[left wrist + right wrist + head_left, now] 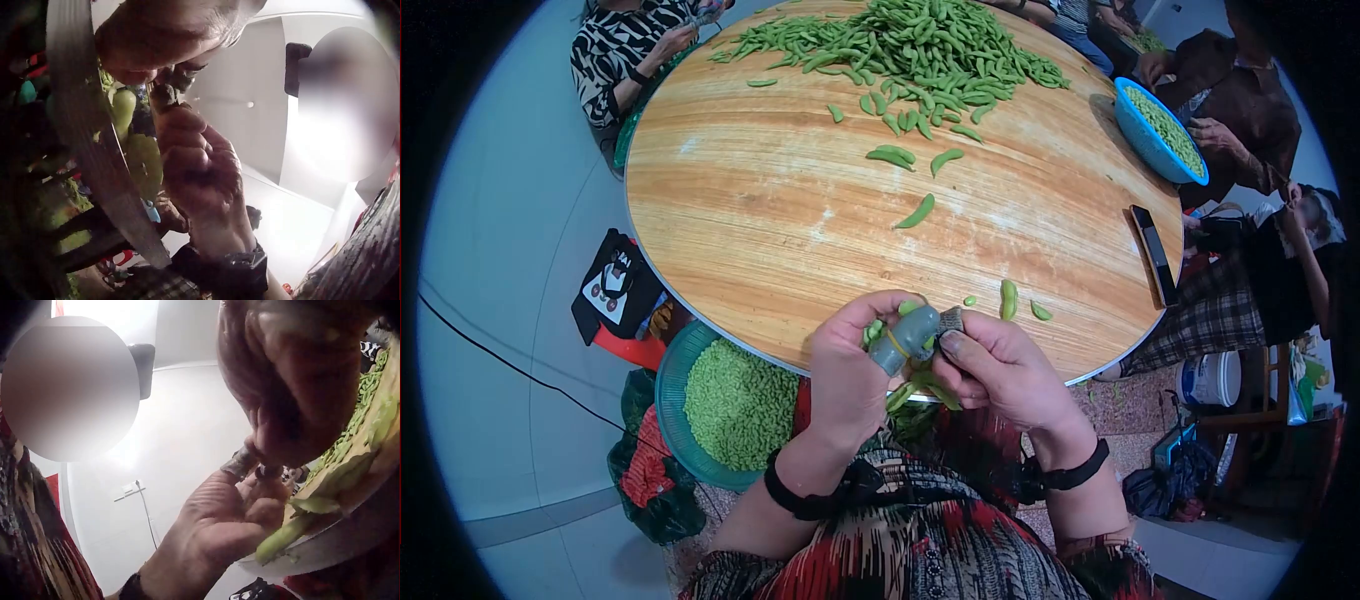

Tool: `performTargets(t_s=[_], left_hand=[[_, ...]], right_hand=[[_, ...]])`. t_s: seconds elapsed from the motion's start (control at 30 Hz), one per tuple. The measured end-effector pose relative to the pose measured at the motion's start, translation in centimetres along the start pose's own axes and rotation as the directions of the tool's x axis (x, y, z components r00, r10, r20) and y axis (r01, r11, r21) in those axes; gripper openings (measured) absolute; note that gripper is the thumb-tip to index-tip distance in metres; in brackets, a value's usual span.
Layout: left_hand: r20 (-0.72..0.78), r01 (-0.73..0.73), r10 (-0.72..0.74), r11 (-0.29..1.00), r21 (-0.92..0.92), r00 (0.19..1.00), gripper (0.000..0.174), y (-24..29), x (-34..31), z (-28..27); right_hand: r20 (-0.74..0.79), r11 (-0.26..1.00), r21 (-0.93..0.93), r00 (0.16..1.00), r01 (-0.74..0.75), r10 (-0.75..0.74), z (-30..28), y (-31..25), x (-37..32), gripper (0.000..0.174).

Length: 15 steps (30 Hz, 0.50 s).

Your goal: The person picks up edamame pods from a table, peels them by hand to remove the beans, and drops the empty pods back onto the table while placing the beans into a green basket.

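Left hand is gripping bean pods, fingers curled round them, grey thumb guard on top; right hand fingers are pinching the same pods at counter edge.

Left hand, right hand, perhaps pod between

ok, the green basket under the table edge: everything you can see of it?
The basket is round, teal-green, plastic by the look, with a thin rim. It sits low at the person's left side, its upper part hidden under the table edge. It is nearly full of pale green shelled beans. The left hand and right hand grip a pod beside it, not touching it.
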<state>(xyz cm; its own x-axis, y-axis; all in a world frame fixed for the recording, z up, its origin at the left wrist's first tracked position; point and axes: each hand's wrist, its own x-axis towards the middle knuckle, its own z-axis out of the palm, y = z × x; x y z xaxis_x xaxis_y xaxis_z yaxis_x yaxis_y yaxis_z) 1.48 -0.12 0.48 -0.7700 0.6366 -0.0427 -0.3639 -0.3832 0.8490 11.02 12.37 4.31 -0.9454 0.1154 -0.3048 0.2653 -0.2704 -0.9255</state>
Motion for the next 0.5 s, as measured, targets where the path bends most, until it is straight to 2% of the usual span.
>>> performTargets(t_s=[0.07,0.1,0.17,0.3,0.33,0.37,0.4,0.47,0.5], left_hand=[[0.097,0.071,-0.064,0.995,-0.076,0.993,0.033,0.08,-0.1,-0.11],[0.096,0.072,-0.064,0.994,-0.077,0.993,0.033,0.13,-0.06,-0.35],[0.261,0.11,-0.074,0.986,-0.128,0.962,0.035,0.24,0.19,-0.94],[0.276,0.22,-0.166,0.959,-0.178,0.947,0.022,0.39,0.24,-0.67],[0.203,0.063,-0.08,0.994,0.093,0.976,0.02,0.17,0.12,-0.24],[0.155,-0.081,0.025,0.928,0.365,0.988,0.019,0.05,0.06,-0.02],[0.155,-0.081,0.026,0.928,0.364,0.988,0.019,-0.03,0.14,-0.05],[0.171,-0.207,0.134,0.813,0.544,0.976,0.02,-0.25,0.43,-0.13],[0.171,-0.208,0.136,0.814,0.543,0.976,0.02,-0.18,0.41,-0.14]], right_hand=[[-0.028,0.999,0.039,1.0,0.012,-0.011,0.1,0.4,0.03,0.022],[-0.028,0.999,0.039,1.0,0.011,-0.01,0.17,0.43,-0.07,0.022],[-0.016,0.974,0.211,0.996,-0.081,0.087,0.33,0.35,-0.25,0.021],[0.002,0.94,0.321,0.993,-0.115,0.121,0.4,0.37,-0.37,0.02],[-0.079,0.996,0.093,0.997,-0.003,0.011,0.5,0.77,-0.31,0.019],[-0.131,0.984,-0.147,0.985,0.095,-0.115,0.61,1.01,-0.28,0.018],[-0.131,0.984,-0.148,0.985,0.094,-0.114,0.7,1.05,-0.3,0.018],[-0.2,0.928,-0.355,0.96,0.114,-0.195,0.75,1.01,-0.29,0.015],[-0.2,0.927,-0.357,0.96,0.114,-0.195,0.58,0.85,-0.22,0.015]])
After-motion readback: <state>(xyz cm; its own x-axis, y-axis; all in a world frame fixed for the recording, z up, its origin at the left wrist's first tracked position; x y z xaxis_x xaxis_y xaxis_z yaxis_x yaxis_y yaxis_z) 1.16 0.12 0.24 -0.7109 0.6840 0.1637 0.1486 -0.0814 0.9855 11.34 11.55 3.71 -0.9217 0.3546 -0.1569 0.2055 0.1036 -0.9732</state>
